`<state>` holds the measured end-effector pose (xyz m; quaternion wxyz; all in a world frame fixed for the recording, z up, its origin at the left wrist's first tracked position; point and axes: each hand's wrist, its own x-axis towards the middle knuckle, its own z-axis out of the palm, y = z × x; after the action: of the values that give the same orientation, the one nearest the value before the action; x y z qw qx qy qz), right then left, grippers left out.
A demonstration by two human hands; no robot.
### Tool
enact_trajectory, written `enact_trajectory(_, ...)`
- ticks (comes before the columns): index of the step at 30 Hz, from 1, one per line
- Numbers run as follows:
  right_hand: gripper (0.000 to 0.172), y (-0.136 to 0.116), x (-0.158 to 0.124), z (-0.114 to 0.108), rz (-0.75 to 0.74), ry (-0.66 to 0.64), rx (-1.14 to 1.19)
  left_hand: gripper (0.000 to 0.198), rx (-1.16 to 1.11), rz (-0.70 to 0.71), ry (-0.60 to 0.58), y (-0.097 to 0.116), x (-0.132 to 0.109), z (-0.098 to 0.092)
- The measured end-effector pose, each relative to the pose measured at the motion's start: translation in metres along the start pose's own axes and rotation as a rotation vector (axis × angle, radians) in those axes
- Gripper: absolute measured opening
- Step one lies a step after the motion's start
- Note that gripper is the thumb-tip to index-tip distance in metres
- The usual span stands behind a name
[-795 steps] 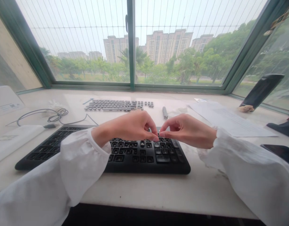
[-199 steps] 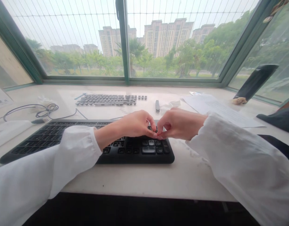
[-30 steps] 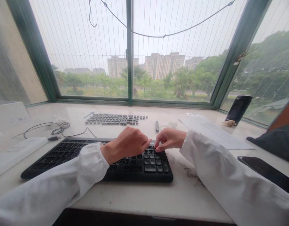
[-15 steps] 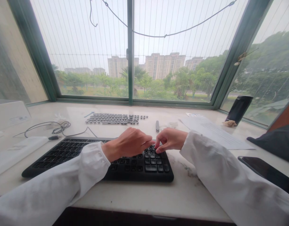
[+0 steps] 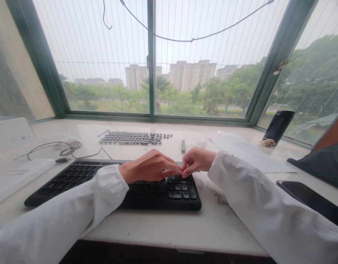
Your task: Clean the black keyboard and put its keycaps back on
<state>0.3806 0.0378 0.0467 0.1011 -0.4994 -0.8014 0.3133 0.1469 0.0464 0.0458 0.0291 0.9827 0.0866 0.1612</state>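
Head view: left hand (image 5: 149,167) and right hand (image 5: 197,162), fingertips (image 5: 180,170) pinched together on the upper keys of a black keyboard (image 5: 169,204); whether they grip a keycap cannot be told. Loose keycaps (image 5: 131,138) lie in rows toward the far edge of the marble tabletop (image 5: 157,231).

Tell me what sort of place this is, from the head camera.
Probably a desk spot in an office or home, by a window: a black keyboard and papers lie on a marble-topped ledge under a green-framed window, with apartment towers outside.

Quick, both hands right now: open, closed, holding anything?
Left hand: pinched; whether holding anything cannot be told.
Right hand: pinched too, over the black keyboard; same.
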Motion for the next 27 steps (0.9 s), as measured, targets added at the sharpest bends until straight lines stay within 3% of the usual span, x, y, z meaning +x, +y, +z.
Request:
enact_trajectory(11,0.048,-0.001,-0.0021,-0.0025,0.011,-0.036,0.007,0.036,-0.008,0.001,-0.076,-0.0007,-0.0006,-0.0017)
enact_trajectory(18,0.042,-0.0048,-0.0095,-0.0069,-0.058,-0.089,-0.013,0.031,-0.155,-0.049,-0.044,-0.0024,0.0007,-0.0003)
enact_trajectory(27,0.044,-0.0023,-0.0055,-0.0065,-0.096,-0.066,-0.124,0.033,-0.1,-0.016,-0.003,-0.0089,-0.0001,0.0051)
